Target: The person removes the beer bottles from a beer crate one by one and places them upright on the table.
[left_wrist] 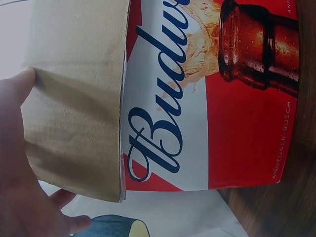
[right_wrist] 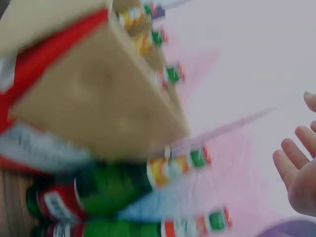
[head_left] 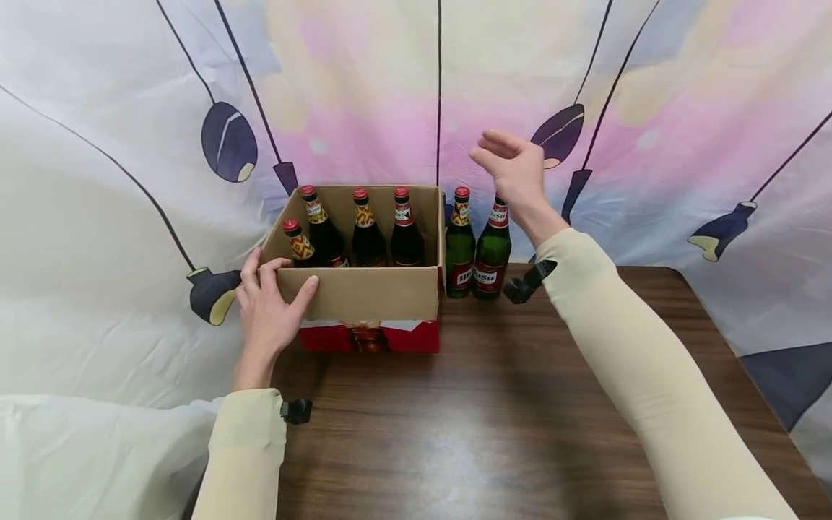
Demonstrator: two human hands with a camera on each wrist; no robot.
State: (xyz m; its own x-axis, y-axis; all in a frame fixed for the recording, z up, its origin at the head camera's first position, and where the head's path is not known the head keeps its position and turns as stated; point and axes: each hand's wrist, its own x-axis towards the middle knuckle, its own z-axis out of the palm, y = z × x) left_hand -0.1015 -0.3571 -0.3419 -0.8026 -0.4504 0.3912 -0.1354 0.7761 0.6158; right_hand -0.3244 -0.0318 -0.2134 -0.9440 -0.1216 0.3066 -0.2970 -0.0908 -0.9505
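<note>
An open cardboard box (head_left: 364,292) with a red printed front (left_wrist: 242,143) holds several dark bottles (head_left: 369,238). My left hand (head_left: 266,310) grips the box's front left corner, its thumb on the brown front flap (left_wrist: 74,108). To the right of the box two green bottles, one (head_left: 460,249) beside the other (head_left: 489,260), stand upright on the table. Above them my right hand (head_left: 513,170) is raised with fingers loosely bent and nothing in it; the right wrist view, blurred, shows its fingers (right_wrist: 298,158) apart from the bottles.
The brown wooden table (head_left: 416,426) spreads in front of the box and to the right. A patterned cloth (head_left: 364,87) hangs close behind the box and bottles, and pale cloth (head_left: 97,347) lies to the left.
</note>
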